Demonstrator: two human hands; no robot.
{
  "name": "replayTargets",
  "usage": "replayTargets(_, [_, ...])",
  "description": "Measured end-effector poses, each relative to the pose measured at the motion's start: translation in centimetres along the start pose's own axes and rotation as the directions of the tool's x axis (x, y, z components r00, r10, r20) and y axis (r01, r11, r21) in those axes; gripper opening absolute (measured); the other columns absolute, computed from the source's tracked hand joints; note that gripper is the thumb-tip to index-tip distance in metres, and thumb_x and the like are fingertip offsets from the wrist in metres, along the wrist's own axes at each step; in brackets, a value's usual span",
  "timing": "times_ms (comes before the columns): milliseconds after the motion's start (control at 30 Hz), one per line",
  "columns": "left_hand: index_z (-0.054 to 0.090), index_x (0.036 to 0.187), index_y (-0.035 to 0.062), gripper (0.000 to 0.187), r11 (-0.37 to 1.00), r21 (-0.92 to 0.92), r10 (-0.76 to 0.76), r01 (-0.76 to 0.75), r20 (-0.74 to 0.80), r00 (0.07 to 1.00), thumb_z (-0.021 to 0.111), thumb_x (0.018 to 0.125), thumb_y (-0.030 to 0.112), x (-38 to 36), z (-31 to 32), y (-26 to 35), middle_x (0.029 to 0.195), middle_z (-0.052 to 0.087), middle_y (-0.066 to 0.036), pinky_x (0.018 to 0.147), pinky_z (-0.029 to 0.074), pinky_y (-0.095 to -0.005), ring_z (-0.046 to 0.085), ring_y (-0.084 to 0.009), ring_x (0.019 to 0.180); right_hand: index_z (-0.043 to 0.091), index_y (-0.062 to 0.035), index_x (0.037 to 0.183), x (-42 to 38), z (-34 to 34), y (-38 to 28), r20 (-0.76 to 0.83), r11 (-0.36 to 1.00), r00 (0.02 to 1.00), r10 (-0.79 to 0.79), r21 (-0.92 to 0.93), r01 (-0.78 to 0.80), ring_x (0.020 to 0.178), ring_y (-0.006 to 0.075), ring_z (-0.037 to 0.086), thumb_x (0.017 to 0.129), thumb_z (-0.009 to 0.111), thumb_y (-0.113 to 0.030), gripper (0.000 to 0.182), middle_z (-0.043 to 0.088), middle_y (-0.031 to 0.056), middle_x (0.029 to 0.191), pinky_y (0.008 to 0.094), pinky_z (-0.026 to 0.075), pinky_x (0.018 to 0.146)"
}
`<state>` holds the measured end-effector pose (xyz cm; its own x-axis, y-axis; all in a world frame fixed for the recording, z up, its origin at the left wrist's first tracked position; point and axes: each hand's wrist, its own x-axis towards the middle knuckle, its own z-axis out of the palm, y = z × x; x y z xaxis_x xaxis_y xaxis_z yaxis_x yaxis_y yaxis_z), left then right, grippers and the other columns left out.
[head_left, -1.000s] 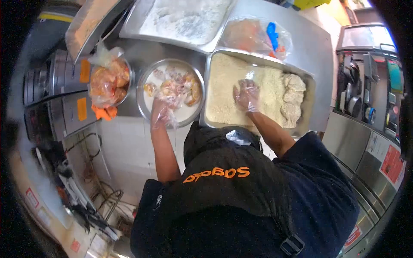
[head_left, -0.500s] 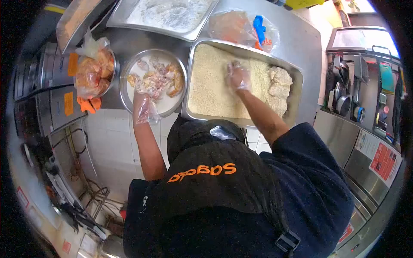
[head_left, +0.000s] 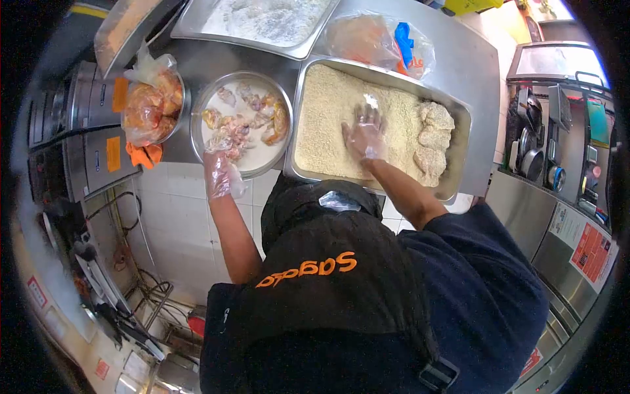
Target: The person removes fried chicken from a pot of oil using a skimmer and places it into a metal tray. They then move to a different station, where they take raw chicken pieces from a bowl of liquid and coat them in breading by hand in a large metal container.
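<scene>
My left hand, in a clear plastic glove, reaches over the near rim of a round metal bowl. Its fingers dip among raw chicken pieces sitting in white liquid, and I cannot tell whether they grip one. My right hand, gloved too, lies with fingers stretched and palm down on pale breadcrumbs. These crumbs fill a deep rectangular steel tray. Several crumb-coated chicken pieces line the tray's right end, beyond my right hand.
Behind stands a metal tray of white flour. A clear plastic bag with a blue item lies behind the crumb tray. At left, a bag of reddish-orange chicken sits in a bowl, with an orange cloth below it.
My right hand has flattened, its fingers now spread on the crumbs where they were blurred before. My left hand stays in the bowl. The whole view has shifted slightly.
</scene>
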<state>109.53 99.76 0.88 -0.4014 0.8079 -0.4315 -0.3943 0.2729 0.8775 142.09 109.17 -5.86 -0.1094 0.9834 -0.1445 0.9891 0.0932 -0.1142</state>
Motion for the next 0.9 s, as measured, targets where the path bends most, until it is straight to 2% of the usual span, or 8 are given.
replayTargets(267, [0.05,0.109,-0.0028,0.035,1.0,0.024,0.01,-0.011,0.054,0.998,0.058,0.079,0.015,3.6,0.2,-1.0,0.091,0.059,-0.009,0.056,0.05,-0.0236,0.059,-0.0158,0.077,0.026,-0.0015,0.133,-0.2,0.7,0.5,-0.209,0.998,0.978,-0.001,-0.063,-0.012,0.126,0.0341,0.026,0.085,0.031,-0.051,0.069,0.029,0.0235,0.134,0.0463,0.02,0.104])
replayTargets(333, [0.05,0.108,-0.0028,0.035,1.0,0.021,0.019,-0.02,0.036,0.999,0.059,0.079,0.015,3.8,-0.1,-1.2,0.091,0.059,-0.009,0.056,0.05,-0.0233,0.059,-0.0157,0.076,0.033,0.0005,0.128,0.5,-1.5,1.5,0.441,0.995,0.894,0.077,0.024,-0.098,0.112,0.0321,0.046,0.083,0.039,-0.052,0.069,0.045,0.0234,0.12,0.0385,0.036,0.095])
replayTargets(400, [0.05,0.109,-0.0026,0.036,0.999,-0.03,-0.025,0.026,0.037,0.999,0.06,0.078,0.013,3.9,-0.1,-0.6,0.089,0.06,-0.009,0.054,0.05,-0.0228,0.059,-0.0152,0.074,0.045,0.0012,0.118,-0.2,0.0,4.2,0.23,0.979,0.973,0.03,0.191,-0.075,0.095,0.0308,0.056,0.079,0.051,-0.051,0.066,0.056,0.0211,0.104,0.0343,0.045,0.082])
replayTargets(467, [0.05,0.11,-0.0025,0.038,0.993,-0.086,-0.078,0.081,0.04,0.996,0.062,0.077,0.012,3.7,0.1,-0.4,0.088,0.061,-0.009,0.052,0.05,-0.0223,0.059,-0.0146,0.072,0.05,0.0054,0.113,0.4,0.1,6.4,0.52,0.888,0.831,-0.195,0.453,-0.076,0.09,0.032,0.058,0.068,0.061,-0.057,0.078,0.059,0.0226,0.101,0.0351,0.045,0.08])
replayTargets(533, [0.047,0.114,-0.0033,0.04,0.972,-0.11,-0.18,0.205,0.202,0.963,0.059,0.077,0.007,4.1,-0.5,0.3,0.093,0.06,-0.013,0.055,0.053,-0.0264,0.06,-0.0177,0.076,0.057,0.0018,0.106,-0.5,-2.9,6.3,0.508,0.737,0.83,-0.23,0.648,-0.192,0.09,0.0302,0.058,0.068,0.064,-0.053,0.067,0.06,0.0201,0.101,0.0339,0.044,0.082])
replayTargets(633, [0.045,0.116,-0.0041,0.04,0.962,-0.155,-0.163,0.225,0.335,0.928,0.055,0.078,0.003,2.7,0.6,1.6,0.099,0.058,-0.017,0.062,0.055,-0.0319,0.06,-0.0221,0.083,0.06,-0.0047,0.105,-1.0,-7.7,5.6,0.415,0.897,0.893,-0.177,0.441,-0.027,0.085,0.0268,0.059,0.07,0.066,-0.047,0.055,0.062,0.0167,0.097,0.0346,0.044,0.08])
replayTargets(800, [0.043,0.118,-0.0045,0.04,0.955,-0.212,-0.155,0.206,0.232,0.96,0.052,0.079,-0.001,1.1,2.1,3.2,0.106,0.055,-0.019,0.072,0.054,-0.0365,0.058,-0.0258,0.093,0.062,-0.0108,0.097,-1.7,-11.7,5.0,0.306,0.799,0.951,-0.049,0.583,-0.147,0.082,0.0277,0.061,0.073,0.064,-0.039,0.037,0.063,0.0154,0.092,0.037,0.046,0.073])
replayTargets(900, [0.043,0.117,-0.0048,0.039,0.979,-0.155,-0.099,0.134,0.215,0.972,0.053,0.081,0.003,1.0,2.2,3.4,0.108,0.055,-0.018,0.079,0.051,-0.0342,0.057,-0.0243,0.097,0.058,-0.0129,0.104,-2.8,-9.7,4.3,0.098,0.913,0.989,-0.11,0.403,0.062,0.083,0.032,0.06,0.081,0.056,-0.033,0.031,0.061,0.0177,0.09,0.04,0.047,0.072])
